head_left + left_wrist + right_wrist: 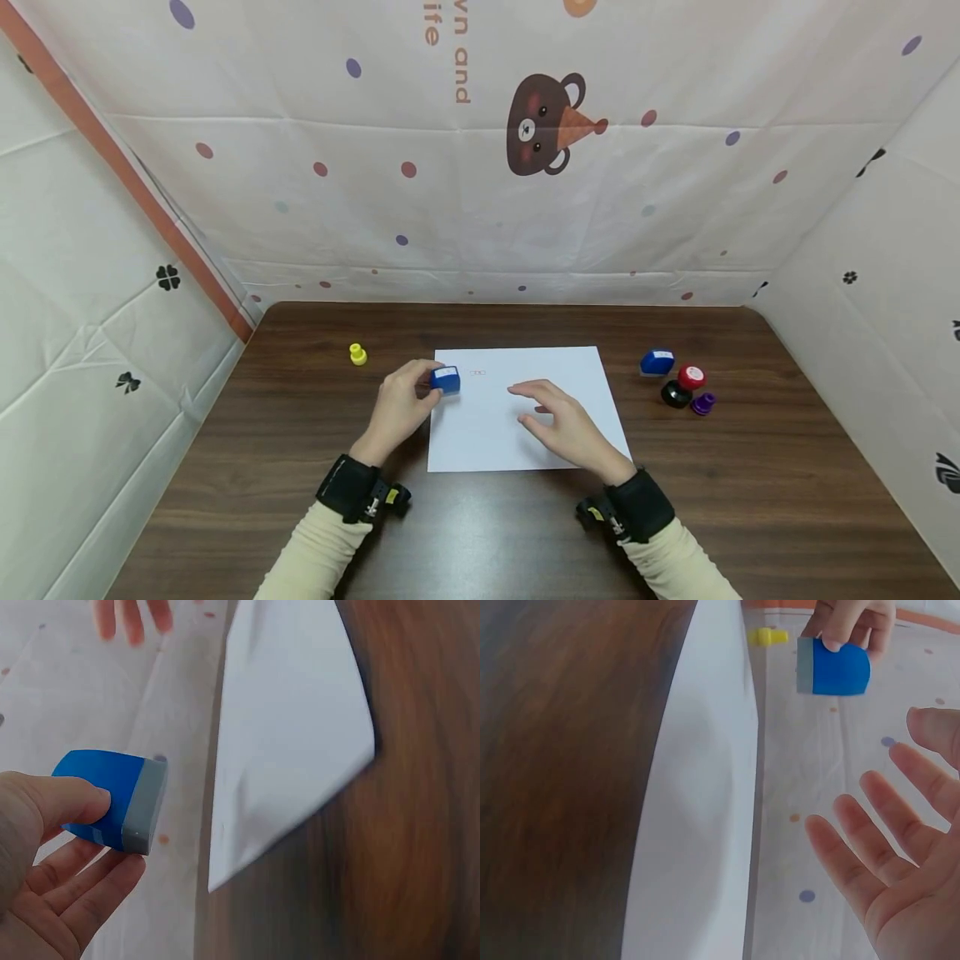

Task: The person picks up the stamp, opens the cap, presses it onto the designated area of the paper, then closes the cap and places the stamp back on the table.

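Note:
My left hand [399, 407] pinches a blue stamp [446, 380] with a grey base between thumb and fingers. In the left wrist view the stamp [124, 784] is held up off the table, its grey end [146, 806] turned away from the palm. It appears over the left edge of a white sheet of paper [495, 437] in the head view. A small faint reddish print [477, 372] shows near the sheet's top left. My right hand [567, 427] hovers over the paper's right half, fingers spread and holding nothing; the right wrist view shows its bare palm [922, 900].
A small yellow peg-shaped piece [357, 355] stands left of the paper. To the right are another blue stamp [657, 362], a round red-topped piece [692, 377], a black round piece [676, 394] and a purple one [703, 404]. A printed cloth [450, 208] hangs behind the brown table [787, 467].

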Demonstrator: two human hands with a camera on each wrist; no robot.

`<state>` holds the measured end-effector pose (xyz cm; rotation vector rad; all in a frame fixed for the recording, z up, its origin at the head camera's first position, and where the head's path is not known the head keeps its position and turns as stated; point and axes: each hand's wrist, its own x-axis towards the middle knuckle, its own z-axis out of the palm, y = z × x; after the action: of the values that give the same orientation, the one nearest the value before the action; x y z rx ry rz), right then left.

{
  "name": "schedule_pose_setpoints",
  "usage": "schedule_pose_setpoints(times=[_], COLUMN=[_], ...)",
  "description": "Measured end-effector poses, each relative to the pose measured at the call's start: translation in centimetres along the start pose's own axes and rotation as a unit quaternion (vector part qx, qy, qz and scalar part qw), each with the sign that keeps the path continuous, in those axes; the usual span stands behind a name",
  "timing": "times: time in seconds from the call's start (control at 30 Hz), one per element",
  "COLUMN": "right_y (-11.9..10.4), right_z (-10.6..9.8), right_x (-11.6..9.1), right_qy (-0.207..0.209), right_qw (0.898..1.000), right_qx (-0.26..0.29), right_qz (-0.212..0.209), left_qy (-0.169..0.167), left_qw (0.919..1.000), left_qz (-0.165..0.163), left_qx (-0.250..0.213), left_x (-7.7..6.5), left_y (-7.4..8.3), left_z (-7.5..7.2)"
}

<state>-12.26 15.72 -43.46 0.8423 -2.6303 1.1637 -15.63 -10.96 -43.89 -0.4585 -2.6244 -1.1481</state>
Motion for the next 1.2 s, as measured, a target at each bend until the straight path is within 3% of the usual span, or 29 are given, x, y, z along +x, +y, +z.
schedule_pose_setpoints(times=[0.27,0.53,1.0,1.2], right_y=[0.7,1.4,2.1,2.1], right_z=[-0.7,-1.3,-2.0,-2.2], right_x=[-0.9,-1.7,-2.5,-2.6], right_qy=[-0.001,-0.003,-0.021,-0.030], right_qw=[1.000,0.999,0.995,0.993], right_qx=[-0.012,-0.035,-0.095,-0.112], right_qz=[-0.003,0.004,-0.007,-0.009], left_qy=[0.023,0.027,0.009,0.016], left_qw=[0.9984,0.9913,0.9829,0.9834], left_qz=[-0.038,-0.095,-0.133,-0.127], left_qx=[0.034,0.088,0.128,0.128], left_x=[1.6,2.7,4.6,5.0], left_y=[-2.7,-4.6,-6.2,-6.5], left_z=[-1.2,-1.9,-2.5,-2.6])
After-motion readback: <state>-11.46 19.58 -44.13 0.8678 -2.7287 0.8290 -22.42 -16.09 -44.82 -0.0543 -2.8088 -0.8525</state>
